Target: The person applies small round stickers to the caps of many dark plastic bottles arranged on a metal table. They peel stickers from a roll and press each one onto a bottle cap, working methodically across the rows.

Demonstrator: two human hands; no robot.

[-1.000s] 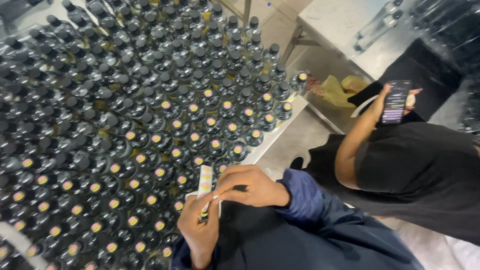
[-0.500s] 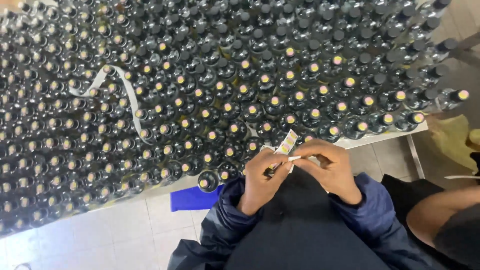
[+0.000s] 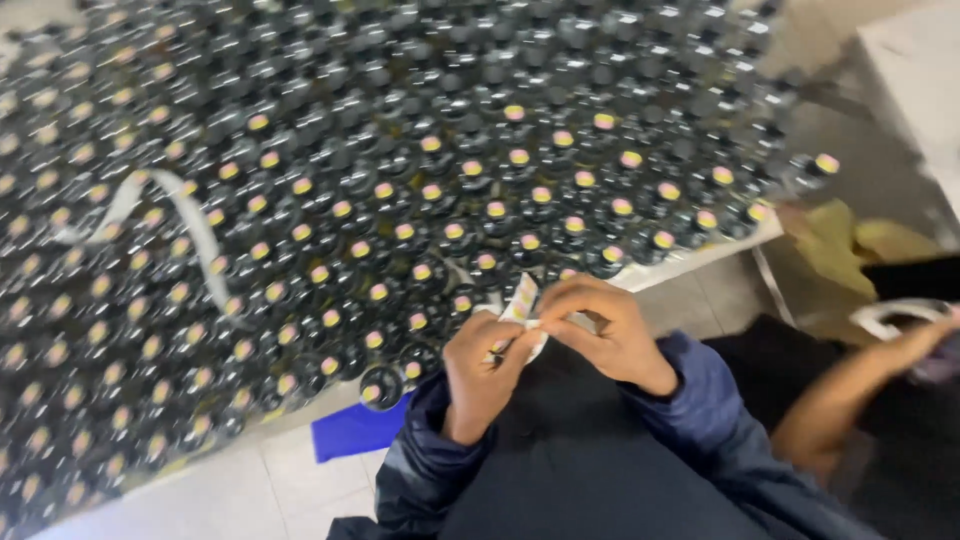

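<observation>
Your left hand (image 3: 485,375) and right hand (image 3: 605,330) meet over your lap at the near edge of the table (image 3: 690,262), both pinched shut on a small strip of stickers (image 3: 522,300). The strip stands between your fingertips, its long axis running from about 7 o'clock up to 1 o'clock, the free end pointing toward the bottles (image 3: 400,200). It sits at 1 o'clock from your left hand and at 9 o'clock from your right; both touch it, the right from above, the left from below. The strip looks white with pale yellow and pink dots, slightly blurred. The nearest bottles stand just beyond it at 12 o'clock, dark, packed tight, many topped with the same yellow-pink dots. A loose white ribbon (image 3: 190,225) lies across the bottles at 10 o'clock. Another person's arm (image 3: 860,385) rests at 3 o'clock.
</observation>
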